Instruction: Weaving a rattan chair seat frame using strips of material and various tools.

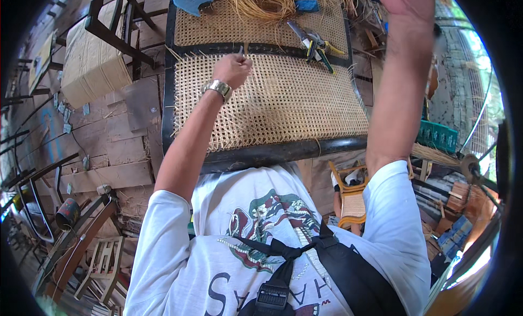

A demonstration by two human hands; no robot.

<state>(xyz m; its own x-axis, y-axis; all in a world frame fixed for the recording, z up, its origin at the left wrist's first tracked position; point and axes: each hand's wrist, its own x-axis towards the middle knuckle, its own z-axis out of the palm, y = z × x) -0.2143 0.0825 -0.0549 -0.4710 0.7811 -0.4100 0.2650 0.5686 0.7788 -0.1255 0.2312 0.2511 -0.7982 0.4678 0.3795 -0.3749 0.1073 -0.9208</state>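
Observation:
In front of me lies a dark wooden frame [250, 159] with woven cane panels. My left hand [231, 70], a metal-banded watch [217, 89] on its wrist, is closed at the far edge of the nearer cane panel [283, 106], by the dark crossbar. A short, thin grey piece [241, 50] sticks up from its fingers; its kind does not show. Loose cane ends poke out along the panel's edges. My right hand [406, 0] is raised at the upper right, its fingers cut off by the picture's edge. Pliers or cutters [313, 46] rest across the crossbar.
A coil of cane strands [261, 2], a blue piece [193, 0] and a small blue block [306, 5] lie on the farther panel. Left are a dark chair frame [114, 38] and cardboard [95, 59]. A green crate [437, 136] stands right; a cane-seated chair [353, 204] is below.

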